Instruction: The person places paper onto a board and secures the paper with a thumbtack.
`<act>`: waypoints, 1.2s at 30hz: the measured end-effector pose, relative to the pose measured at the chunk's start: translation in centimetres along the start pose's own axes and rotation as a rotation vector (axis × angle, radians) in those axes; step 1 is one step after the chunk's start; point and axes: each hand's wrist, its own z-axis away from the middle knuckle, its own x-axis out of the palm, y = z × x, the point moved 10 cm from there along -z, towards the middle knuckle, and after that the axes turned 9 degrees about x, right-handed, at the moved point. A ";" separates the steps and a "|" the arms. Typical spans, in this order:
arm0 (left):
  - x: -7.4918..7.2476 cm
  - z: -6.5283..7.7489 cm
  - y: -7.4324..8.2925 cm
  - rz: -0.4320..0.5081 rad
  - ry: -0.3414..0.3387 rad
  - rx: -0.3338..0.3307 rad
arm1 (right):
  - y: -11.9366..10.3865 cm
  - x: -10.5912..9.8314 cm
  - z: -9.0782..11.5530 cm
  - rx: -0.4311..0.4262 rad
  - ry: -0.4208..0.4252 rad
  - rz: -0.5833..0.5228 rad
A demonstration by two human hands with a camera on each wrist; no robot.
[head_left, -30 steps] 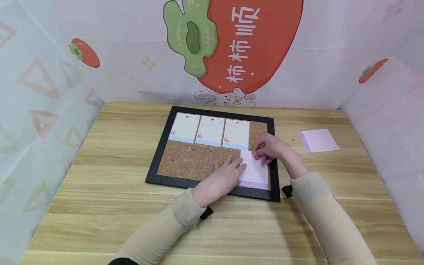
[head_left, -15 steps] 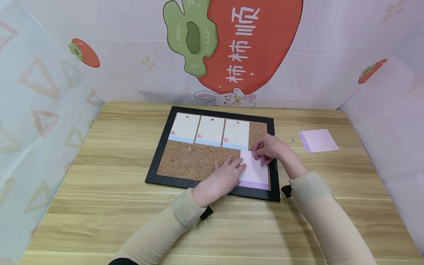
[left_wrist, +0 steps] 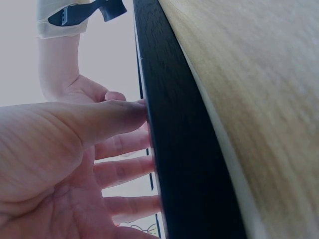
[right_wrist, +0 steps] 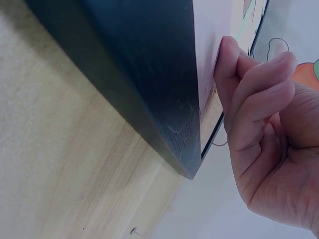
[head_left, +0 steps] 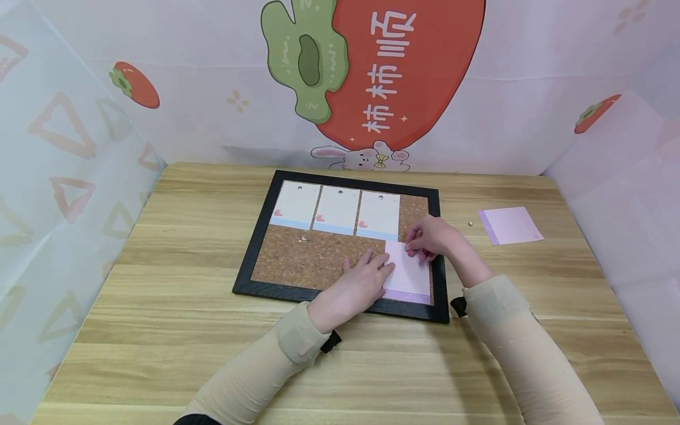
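Note:
A pink sticky note (head_left: 411, 277) with a purple strip lies on the lower right of a black-framed cork board (head_left: 297, 260). My left hand (head_left: 353, 292) rests on the cork with its fingers spread, the fingertips touching the note's left side. In the left wrist view its thumb and fingers (left_wrist: 124, 169) reach past the frame to the board. My right hand (head_left: 429, 237) pinches a small silvery thumbtack (head_left: 407, 248) against the note's top edge; in the right wrist view the fingers hide the tack. Three white notes (head_left: 336, 211), each with a tack at its top, line the board's upper row.
On the wooden table (head_left: 159, 330), right of the board, lie another pink note (head_left: 512, 225) and a loose thumbtack (head_left: 470, 224), its point visible in the right wrist view. A small whitish bit (head_left: 303, 239) is on the cork. Printed cloth walls stand behind and at both sides.

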 end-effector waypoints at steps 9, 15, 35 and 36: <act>0.0 -0.1 0.0 -0.003 0.000 -0.003 | -0.1 0.0 0.1 0.004 0.009 0.022; 0.0 0.0 0.0 -0.009 0.001 0.002 | -0.1 0.0 0.0 0.000 0.019 0.028; 0.0 -0.1 0.0 -0.006 0.001 0.009 | -0.2 0.0 0.0 -0.011 0.046 0.075; 0.0 0.0 0.0 -0.006 0.001 0.008 | -0.3 0.1 0.0 -0.012 0.050 0.084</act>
